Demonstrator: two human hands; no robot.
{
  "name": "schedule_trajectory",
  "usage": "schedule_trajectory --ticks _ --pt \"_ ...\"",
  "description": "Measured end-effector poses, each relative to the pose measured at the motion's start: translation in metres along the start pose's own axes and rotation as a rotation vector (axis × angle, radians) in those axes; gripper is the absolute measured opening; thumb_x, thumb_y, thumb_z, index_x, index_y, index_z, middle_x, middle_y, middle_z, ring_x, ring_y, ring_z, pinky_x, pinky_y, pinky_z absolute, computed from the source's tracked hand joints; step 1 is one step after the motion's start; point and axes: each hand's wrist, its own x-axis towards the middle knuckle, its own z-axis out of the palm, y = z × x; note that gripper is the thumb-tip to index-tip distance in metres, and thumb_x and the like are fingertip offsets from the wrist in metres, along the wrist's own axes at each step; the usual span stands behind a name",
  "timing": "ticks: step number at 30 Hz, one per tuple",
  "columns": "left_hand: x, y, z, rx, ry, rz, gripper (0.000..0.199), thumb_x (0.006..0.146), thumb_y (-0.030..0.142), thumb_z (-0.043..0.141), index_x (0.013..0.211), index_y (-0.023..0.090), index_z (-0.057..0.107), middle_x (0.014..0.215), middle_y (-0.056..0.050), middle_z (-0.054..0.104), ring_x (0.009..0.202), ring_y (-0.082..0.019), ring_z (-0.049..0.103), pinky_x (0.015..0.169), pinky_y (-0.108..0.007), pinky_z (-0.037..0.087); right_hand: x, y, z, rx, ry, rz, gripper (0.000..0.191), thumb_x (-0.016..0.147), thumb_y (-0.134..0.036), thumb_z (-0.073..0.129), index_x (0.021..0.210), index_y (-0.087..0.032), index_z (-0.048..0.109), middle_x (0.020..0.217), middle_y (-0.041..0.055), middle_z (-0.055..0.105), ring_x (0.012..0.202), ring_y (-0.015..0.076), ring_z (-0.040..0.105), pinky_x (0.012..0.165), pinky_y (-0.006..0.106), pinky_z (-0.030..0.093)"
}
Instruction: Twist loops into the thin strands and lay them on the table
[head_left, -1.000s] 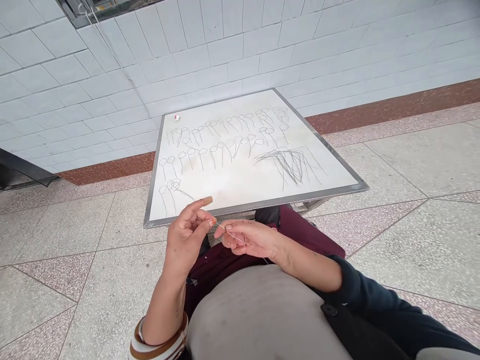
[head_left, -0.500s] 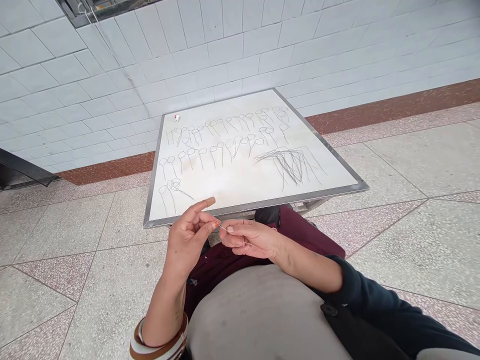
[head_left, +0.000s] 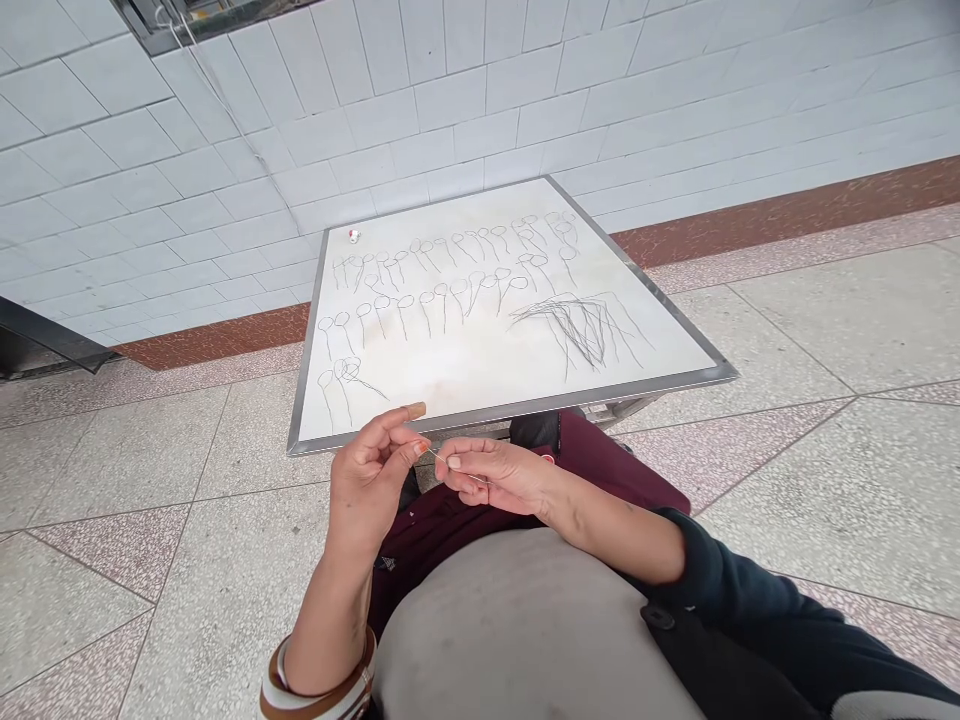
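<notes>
Between my hands runs a thin wire (head_left: 436, 455), in front of the table's near edge. My left hand (head_left: 367, 485) pinches one end of it between thumb and a finger, while a fingertip with a tan covering points away from the pinch. Closed on the same wire is my right hand (head_left: 499, 472), thumb on top, with the tail crossing its fingers. Rows of thin wires with a round loop at one end (head_left: 442, 292) lie on the white table (head_left: 457, 370). A loose bunch of dark, unlooped wires (head_left: 581, 330) lies at the table's right.
A small red-and-white object (head_left: 354, 236) sits at the table's far left corner. The table's grey metal edge (head_left: 525, 404) is close beyond my hands. Behind it stands a white tiled wall (head_left: 420, 120). My lap in maroon trousers (head_left: 607, 465) is below the table edge.
Both hands have shifted slightly left, with the wire still held between them. The left hand's raised finger sits a little lower. The wires on the table have not moved.
</notes>
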Motion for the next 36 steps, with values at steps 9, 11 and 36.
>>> schedule_trajectory --ticks 9,11,36 --pt "0.0 -0.005 -0.004 0.038 0.059 -0.001 0.029 0.077 0.021 0.069 0.106 0.021 0.071 0.074 0.002 0.066 0.072 -0.012 0.058 0.076 -0.026 0.047 0.0 0.004 -0.006 -0.14 0.032 0.006 0.018 0.083 -0.033 0.066 0.08 -0.014 0.065 0.056 -0.0043 0.047 0.051 0.0065 0.035 0.049 0.021 0.022" --pt "0.001 -0.009 -0.007 0.05 0.078 0.005 0.029 0.078 0.021 0.068 0.107 0.022 0.071 0.076 0.002 0.067 0.074 -0.012 0.059 0.077 -0.026 0.047 -0.001 0.004 -0.006 -0.207 0.054 -0.003 0.021 0.084 -0.035 0.064 0.079 -0.015 0.064 0.057 -0.004 0.048 0.051 0.0069 0.037 0.049 0.021 0.023" --pt "0.004 -0.012 -0.018 0.006 0.199 0.066 0.037 0.074 0.025 0.074 0.111 0.023 0.071 0.076 0.002 0.064 0.071 -0.011 0.054 0.078 -0.026 0.045 -0.03 -0.005 -0.011 -0.585 0.081 -0.074 0.03 0.091 -0.044 0.053 0.089 -0.015 0.062 0.064 -0.0021 0.055 0.063 0.0114 0.047 0.066 0.027 0.036"
